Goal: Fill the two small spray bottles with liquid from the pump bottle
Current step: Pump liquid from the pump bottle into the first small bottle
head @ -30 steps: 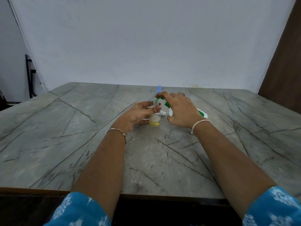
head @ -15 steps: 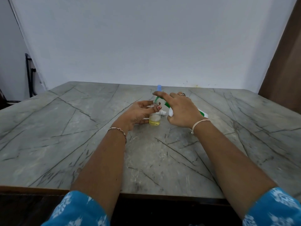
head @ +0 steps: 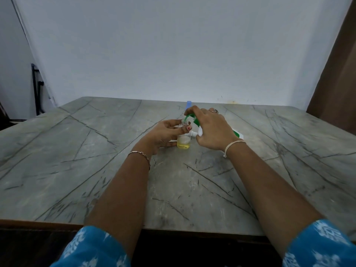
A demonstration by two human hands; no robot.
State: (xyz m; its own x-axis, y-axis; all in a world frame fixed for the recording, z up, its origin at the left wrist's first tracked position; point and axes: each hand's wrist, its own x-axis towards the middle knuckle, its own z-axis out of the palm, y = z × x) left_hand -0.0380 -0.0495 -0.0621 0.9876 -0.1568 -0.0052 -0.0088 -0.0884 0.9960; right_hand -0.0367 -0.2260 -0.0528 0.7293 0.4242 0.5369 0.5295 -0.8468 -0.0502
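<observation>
Left hand (head: 163, 134): fingers curled round small spray bottle (head: 184, 140), upright mid-table, yellow liquid roughly a quarter up. Just right, pump bottle (head: 196, 121), spout at its mouth, gripped by right hand (head: 213, 130), forefinger on top. Judged early: most filling remains.

Plain room: stone table (head: 77, 170), white backdrop (head: 173, 45).

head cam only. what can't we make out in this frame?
Green-and-white pump bottle: head view, right hand covers most of it; fill level unreadable.
Small clear bottle with yellow liquid: left hand and green nozzle hide its mouth; flow too small to see.
Blue object behind the hands: only its top shows; identity unclear.
White piece between the hands: partly hidden, too small.
</observation>
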